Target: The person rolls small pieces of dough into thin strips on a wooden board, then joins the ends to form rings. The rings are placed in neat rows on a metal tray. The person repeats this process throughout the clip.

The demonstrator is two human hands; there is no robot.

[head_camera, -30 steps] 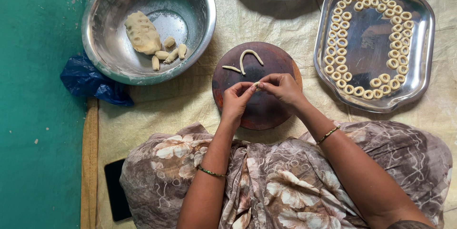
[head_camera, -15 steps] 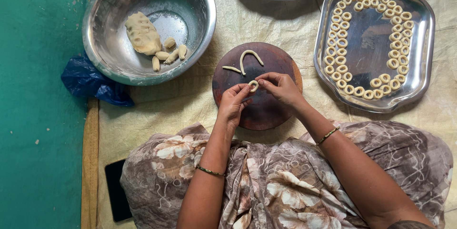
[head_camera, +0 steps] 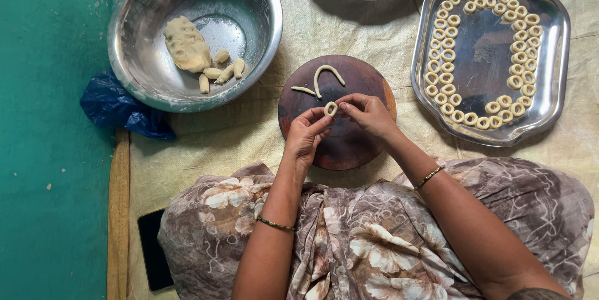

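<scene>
Both hands meet over one round wooden board (head_camera: pixel 349 144): the left hand (head_camera: pixel 306 135) and right hand (head_camera: pixel 368 113) pinch one small dough ring (head_camera: pixel 331 109) between their fingertips. Two dough strips (head_camera: pixel 327 75) lie on the board's far side. Far left, one steel bowl (head_camera: pixel 249 0) holds one dough lump (head_camera: pixel 186 44) and five small pieces (head_camera: pixel 221 70). Right, one steel tray (head_camera: pixel 480 50) carries some forty rings. A pale cloth (head_camera: pixel 224 138) covers the green floor (head_camera: pixel 50 150).
</scene>
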